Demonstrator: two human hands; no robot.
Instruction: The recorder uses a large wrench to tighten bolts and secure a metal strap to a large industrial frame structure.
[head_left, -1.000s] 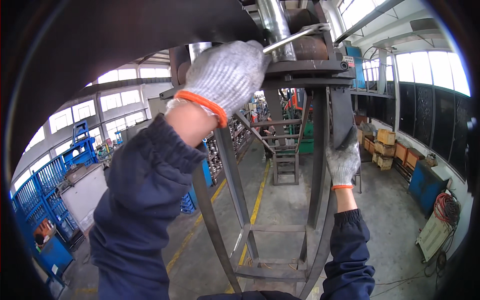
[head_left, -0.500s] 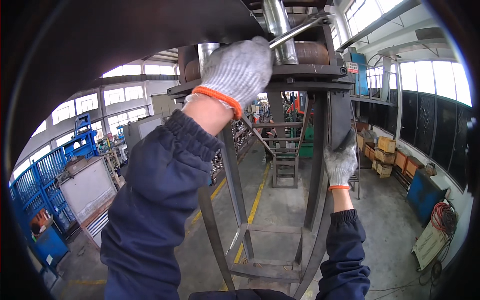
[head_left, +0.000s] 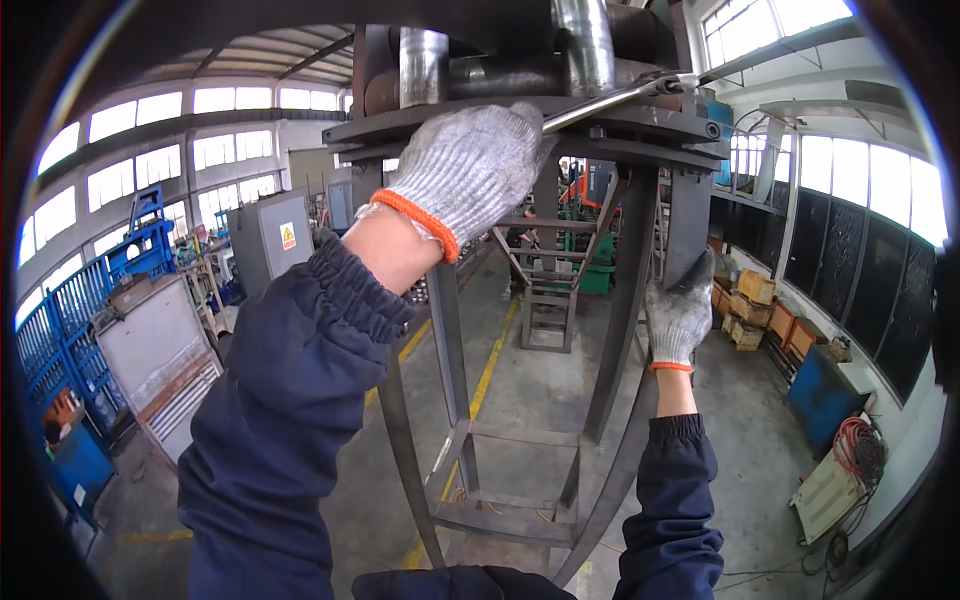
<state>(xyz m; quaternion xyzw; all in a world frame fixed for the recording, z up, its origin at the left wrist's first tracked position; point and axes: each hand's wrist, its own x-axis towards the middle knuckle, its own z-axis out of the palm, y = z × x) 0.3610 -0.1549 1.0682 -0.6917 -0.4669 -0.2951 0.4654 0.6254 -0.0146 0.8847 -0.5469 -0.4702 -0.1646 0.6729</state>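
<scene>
My left hand (head_left: 465, 165), in a grey knitted glove with an orange cuff, is closed around a long shiny wrench (head_left: 605, 103). The wrench slants up to the right, its head lying near the right end of a dark steel plate (head_left: 600, 115). Whether the head touches anything cannot be made out. Two bright metal cylinders (head_left: 424, 65) stand on the plate beside rusty round bars. My right hand (head_left: 681, 315), gloved alike with dark-stained fingers, is closed around the right upright of the steel frame (head_left: 628, 300) under the plate.
A dark overhang (head_left: 200, 12) crosses the top. Beyond the frame is a ladder-like steel stand (head_left: 548, 320). Grey cabinet (head_left: 270, 240), pale panel (head_left: 160, 345) and blue racks (head_left: 60, 345) are left; wooden crates (head_left: 750, 300), a blue box (head_left: 825, 395) and coiled hoses (head_left: 858, 445) are right.
My left hand and the wrench have come down toward the plate, and the wrench lies flatter. My right hand keeps its hold on the upright. The view has shifted slightly.
</scene>
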